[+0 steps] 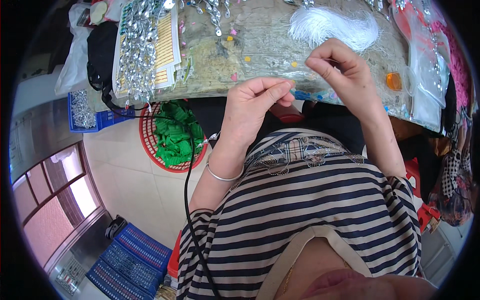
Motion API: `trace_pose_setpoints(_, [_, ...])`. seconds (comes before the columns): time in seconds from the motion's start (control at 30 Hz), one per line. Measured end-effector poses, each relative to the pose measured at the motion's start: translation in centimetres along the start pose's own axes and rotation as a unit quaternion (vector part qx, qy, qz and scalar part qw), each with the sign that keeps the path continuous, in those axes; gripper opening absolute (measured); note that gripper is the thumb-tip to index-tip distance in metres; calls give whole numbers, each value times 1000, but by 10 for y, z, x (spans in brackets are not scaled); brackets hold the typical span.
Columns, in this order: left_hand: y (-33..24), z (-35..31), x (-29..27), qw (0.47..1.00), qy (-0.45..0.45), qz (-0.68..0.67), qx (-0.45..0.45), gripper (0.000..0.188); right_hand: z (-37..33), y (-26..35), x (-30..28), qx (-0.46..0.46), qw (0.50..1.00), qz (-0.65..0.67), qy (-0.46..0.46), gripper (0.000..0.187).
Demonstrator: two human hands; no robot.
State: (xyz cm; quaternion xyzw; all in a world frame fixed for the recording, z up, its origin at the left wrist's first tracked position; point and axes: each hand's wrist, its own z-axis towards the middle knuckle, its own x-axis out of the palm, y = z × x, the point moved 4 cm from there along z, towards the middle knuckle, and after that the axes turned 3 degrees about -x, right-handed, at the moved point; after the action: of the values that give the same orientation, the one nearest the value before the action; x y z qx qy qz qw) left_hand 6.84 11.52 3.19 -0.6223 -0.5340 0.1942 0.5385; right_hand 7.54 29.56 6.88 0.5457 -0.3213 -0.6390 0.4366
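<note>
Thread bundle, white, upper right of frame; likely light, soft, slippery, best taken by a loose end. Left hand, right hand: fingertips pinched; whether on a strand, cannot tell.

The worktop runs across the top of the frame, and wow, that greyish-green surface is pretty blotchy and worn. Floor is pale, kinda shiny tile with thin joint lines, left of centre. Lower left there's a window or glass door, can't tell which, with pinkish panes and bright daylight-white patches.
</note>
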Motion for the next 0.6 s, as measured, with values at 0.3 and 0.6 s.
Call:
trace_pose_setpoints(0.3, [5, 0, -3, 1000, 6, -26, -12, 17, 2, -14, -10, 66, 981, 168, -67, 10])
trace_pose_setpoints(0.6, [5, -1, 4, 997, 39, -52, -51, 18, 4, -6, -5, 117, 932, 343, -28, 17])
